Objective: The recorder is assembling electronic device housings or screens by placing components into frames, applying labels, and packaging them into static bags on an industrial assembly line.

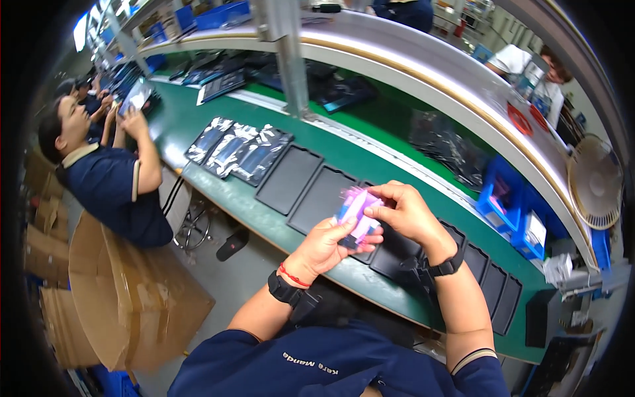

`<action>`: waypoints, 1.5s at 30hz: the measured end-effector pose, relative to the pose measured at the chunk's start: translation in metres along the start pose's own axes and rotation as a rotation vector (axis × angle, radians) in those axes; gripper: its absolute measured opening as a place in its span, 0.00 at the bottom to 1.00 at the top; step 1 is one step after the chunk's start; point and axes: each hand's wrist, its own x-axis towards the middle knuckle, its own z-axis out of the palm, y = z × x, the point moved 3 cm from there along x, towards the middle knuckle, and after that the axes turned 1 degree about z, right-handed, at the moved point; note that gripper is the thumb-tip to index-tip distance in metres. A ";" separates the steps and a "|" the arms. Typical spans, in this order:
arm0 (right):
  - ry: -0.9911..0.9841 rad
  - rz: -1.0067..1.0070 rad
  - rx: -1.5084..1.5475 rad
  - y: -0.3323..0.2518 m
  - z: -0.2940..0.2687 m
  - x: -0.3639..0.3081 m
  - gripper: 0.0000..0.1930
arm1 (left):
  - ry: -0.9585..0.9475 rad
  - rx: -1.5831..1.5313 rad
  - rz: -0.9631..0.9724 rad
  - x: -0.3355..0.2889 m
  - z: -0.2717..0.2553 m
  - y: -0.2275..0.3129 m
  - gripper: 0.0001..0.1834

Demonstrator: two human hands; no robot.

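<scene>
My left hand point(323, 243) holds a small bundle of pink and purple pieces point(357, 210), with some blue and dark parts near the palm; their exact kind cannot be made out. Above the bundle, my right hand point(409, 210) pinches its upper right side with thumb and fingers. Both hands are raised over a row of shallow black trays point(289, 178) on the green bench point(251, 231). My hands and forearms cover part of that row. Left of the trays lie several flat dark items in shiny clear bags point(239, 151).
Blue bins point(496, 205) and a pile of black plastic bags point(446, 149) sit along the bench's back right. A white shelf point(410, 63) on a metal post point(289, 73) runs above. A co-worker point(109, 172) sits left, behind a large open cardboard box point(142, 298).
</scene>
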 end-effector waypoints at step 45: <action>0.312 0.147 0.048 0.005 0.025 -0.019 0.16 | 0.456 0.232 0.464 -0.015 -0.021 0.006 0.17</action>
